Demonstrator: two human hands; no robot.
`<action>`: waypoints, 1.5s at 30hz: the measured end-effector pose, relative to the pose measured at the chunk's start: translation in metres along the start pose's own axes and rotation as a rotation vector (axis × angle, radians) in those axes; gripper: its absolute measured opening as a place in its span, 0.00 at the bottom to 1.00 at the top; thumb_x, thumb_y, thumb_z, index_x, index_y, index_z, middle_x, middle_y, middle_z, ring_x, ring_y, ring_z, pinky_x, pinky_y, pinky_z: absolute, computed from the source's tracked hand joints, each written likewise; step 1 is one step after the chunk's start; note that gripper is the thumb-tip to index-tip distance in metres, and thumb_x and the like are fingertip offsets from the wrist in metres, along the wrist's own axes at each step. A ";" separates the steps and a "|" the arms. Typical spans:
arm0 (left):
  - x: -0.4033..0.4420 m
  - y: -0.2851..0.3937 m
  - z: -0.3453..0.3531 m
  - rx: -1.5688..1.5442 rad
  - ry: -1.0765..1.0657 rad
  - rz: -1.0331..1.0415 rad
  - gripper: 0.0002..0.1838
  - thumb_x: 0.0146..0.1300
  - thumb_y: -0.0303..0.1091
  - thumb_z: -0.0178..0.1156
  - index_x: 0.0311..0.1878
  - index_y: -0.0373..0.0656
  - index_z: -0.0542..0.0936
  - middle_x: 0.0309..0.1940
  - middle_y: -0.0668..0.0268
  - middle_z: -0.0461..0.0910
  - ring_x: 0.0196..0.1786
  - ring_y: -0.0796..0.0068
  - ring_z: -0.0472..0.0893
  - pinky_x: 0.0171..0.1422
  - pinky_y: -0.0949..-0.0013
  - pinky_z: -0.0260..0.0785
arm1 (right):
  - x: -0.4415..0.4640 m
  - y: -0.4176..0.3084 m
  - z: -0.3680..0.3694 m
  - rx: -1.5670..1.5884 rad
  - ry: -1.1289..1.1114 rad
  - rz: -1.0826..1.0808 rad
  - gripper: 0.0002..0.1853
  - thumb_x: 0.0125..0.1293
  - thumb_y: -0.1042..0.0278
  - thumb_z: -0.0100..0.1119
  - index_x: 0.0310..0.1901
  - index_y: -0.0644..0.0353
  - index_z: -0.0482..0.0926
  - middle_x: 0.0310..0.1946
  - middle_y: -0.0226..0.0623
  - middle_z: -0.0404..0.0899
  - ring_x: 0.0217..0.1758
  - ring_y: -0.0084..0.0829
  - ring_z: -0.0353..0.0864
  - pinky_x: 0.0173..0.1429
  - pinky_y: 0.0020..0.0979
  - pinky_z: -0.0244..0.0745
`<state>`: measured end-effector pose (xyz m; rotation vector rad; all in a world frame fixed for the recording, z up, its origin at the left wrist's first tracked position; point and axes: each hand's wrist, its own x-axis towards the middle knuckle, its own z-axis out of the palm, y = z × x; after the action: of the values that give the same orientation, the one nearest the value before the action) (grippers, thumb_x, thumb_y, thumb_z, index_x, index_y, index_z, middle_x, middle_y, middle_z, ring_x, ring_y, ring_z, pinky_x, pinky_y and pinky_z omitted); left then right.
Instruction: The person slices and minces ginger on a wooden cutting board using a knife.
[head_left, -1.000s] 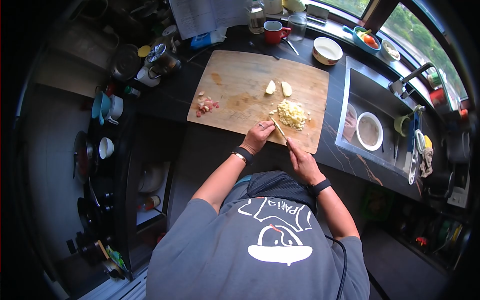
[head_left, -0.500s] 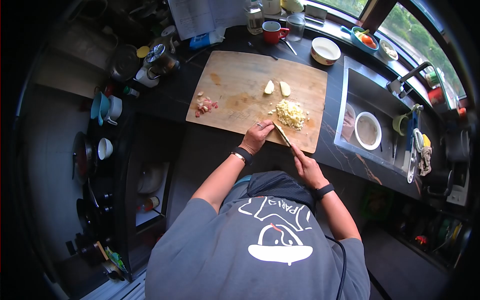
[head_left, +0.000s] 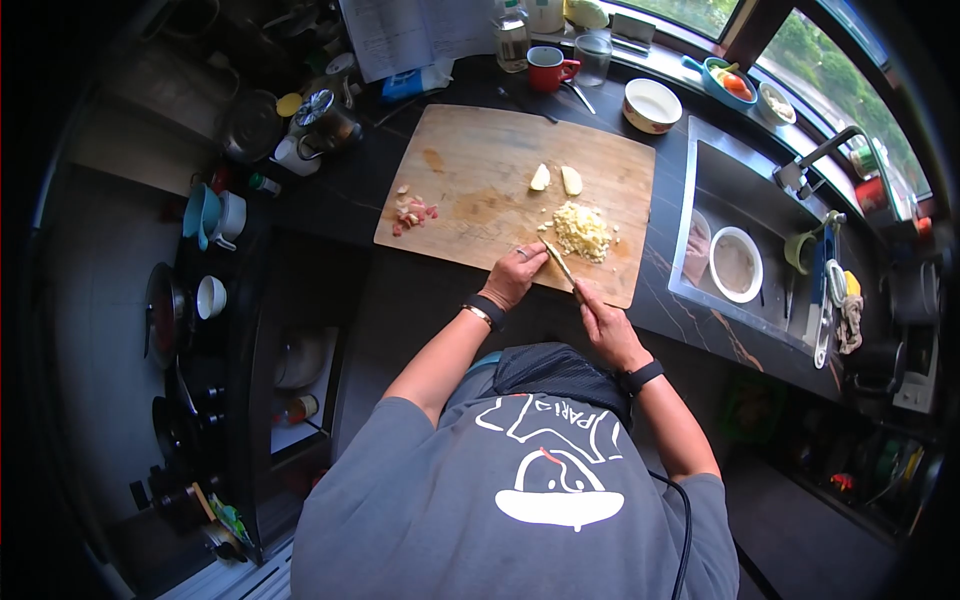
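Wooden board (head_left: 490, 145), bare mid-left: right hand (head_left: 611, 328) grips knife (head_left: 561, 265) by near edge, left hand (head_left: 512, 277), hold unclear, shirt (head_left: 450, 515) reads "PARI"

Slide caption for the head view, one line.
Right hand grips a knife, left hand at its far end, beside a pale chopped heap on a board.

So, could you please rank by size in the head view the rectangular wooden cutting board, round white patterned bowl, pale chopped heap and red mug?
Largest: cutting board
Middle: patterned bowl and chopped heap, too alike to rank
Smallest: red mug
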<state>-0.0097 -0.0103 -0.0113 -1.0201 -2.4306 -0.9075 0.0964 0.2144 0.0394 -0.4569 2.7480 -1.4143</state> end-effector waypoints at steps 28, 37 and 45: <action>0.028 0.027 -0.006 -0.142 0.000 -0.155 0.09 0.62 0.23 0.64 0.46 0.40 0.82 0.47 0.58 0.82 0.48 0.54 0.83 0.52 0.60 0.77 | -0.001 0.004 -0.013 0.016 0.212 0.019 0.27 0.73 0.70 0.54 0.72 0.48 0.67 0.47 0.54 0.83 0.48 0.55 0.84 0.50 0.46 0.80; 0.071 0.064 0.017 0.046 -0.020 -0.298 0.53 0.58 0.62 0.65 0.77 0.41 0.53 0.77 0.50 0.47 0.80 0.48 0.44 0.78 0.34 0.31 | 0.006 -0.001 -0.028 -0.386 0.378 0.065 0.24 0.63 0.68 0.66 0.62 0.51 0.75 0.38 0.38 0.80 0.39 0.42 0.83 0.39 0.41 0.79; 0.072 0.052 0.039 0.104 -0.095 -0.460 0.58 0.58 0.74 0.57 0.79 0.40 0.50 0.78 0.50 0.45 0.82 0.48 0.41 0.76 0.28 0.31 | -0.005 0.000 -0.043 -0.477 0.417 0.004 0.21 0.60 0.71 0.67 0.56 0.53 0.77 0.38 0.36 0.78 0.40 0.40 0.80 0.41 0.39 0.78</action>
<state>-0.0233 0.0796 0.0205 -0.4812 -2.8191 -0.8697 0.0946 0.2499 0.0641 -0.1683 3.4292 -0.9225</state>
